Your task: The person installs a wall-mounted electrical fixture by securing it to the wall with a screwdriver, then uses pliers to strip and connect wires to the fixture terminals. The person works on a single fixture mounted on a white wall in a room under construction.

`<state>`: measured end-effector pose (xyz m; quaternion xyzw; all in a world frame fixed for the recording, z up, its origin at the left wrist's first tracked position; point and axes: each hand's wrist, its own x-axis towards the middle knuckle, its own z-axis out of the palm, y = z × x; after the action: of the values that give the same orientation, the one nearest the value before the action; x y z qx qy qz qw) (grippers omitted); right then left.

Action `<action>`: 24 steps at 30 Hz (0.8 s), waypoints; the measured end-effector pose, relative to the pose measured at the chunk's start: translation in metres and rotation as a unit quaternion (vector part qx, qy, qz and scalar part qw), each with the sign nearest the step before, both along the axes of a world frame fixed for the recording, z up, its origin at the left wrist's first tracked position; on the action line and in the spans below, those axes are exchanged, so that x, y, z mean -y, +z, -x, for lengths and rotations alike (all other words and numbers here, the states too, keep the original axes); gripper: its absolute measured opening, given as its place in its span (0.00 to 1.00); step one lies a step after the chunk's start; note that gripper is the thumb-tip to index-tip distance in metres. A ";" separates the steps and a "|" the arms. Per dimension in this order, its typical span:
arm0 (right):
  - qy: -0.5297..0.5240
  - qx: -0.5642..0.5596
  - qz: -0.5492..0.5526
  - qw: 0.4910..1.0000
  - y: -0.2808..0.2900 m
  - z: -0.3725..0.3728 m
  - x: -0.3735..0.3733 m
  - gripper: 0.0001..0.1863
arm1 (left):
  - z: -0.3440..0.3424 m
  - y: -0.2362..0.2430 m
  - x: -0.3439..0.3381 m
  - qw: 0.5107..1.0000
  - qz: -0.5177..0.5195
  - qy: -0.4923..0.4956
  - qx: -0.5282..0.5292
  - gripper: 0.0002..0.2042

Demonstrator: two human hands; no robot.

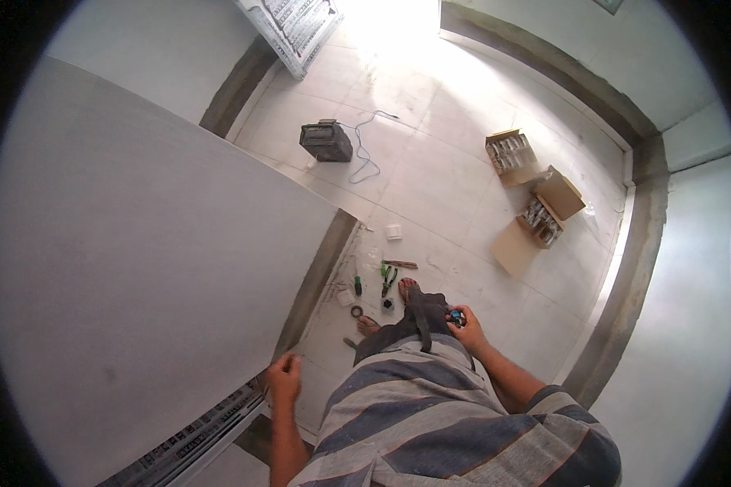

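Note:
My right hand [469, 333] is closed round a small blue-and-black object [456, 317] beside my thigh; its exact kind is too small to tell. My left hand [284, 378] is held out by the lower edge of the white wall, fingers curled together, and whatever they may hold cannot be made out. On the floor by my feet lie pliers with green-and-black handles [389, 282], a green-handled screwdriver [357, 285], a reddish-brown tool [401, 265] and a black tape roll [356, 312]. A small dark piece [387, 304] sits near my toes.
Two open cardboard boxes [515, 166] [544, 223] with wrapped pieces stand at the right. Farther off are a black case [326, 142] and a blue cord [362, 154]. A white square piece [393, 232] lies ahead. The white wall [162, 243] fills the left; a wrapped panel [292, 32] leans behind it.

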<state>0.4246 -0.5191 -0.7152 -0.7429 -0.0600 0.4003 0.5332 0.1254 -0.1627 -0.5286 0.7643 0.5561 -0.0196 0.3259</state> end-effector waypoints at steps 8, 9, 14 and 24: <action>0.144 0.072 0.243 0.956 -0.021 -0.012 0.019 0.27 | 0.056 -0.071 0.061 0.983 0.179 -0.016 -0.031 0.15; 0.151 0.087 0.255 0.951 -0.022 -0.011 0.015 0.26 | 0.056 -0.072 0.062 0.982 0.187 -0.013 -0.027 0.15; 0.076 0.051 0.314 0.945 -0.016 -0.010 0.008 0.23 | 0.055 -0.081 0.062 0.972 0.227 0.058 -0.033 0.15; 0.284 -0.087 0.349 0.889 -0.063 -0.059 0.037 0.24 | 0.023 -0.142 0.074 0.954 0.293 0.037 -0.055 0.14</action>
<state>0.4839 -0.5558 -0.7785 -0.7942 -0.0783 0.5931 0.1061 0.1025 -0.2368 -0.6702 0.6122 0.5707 -0.2118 0.5046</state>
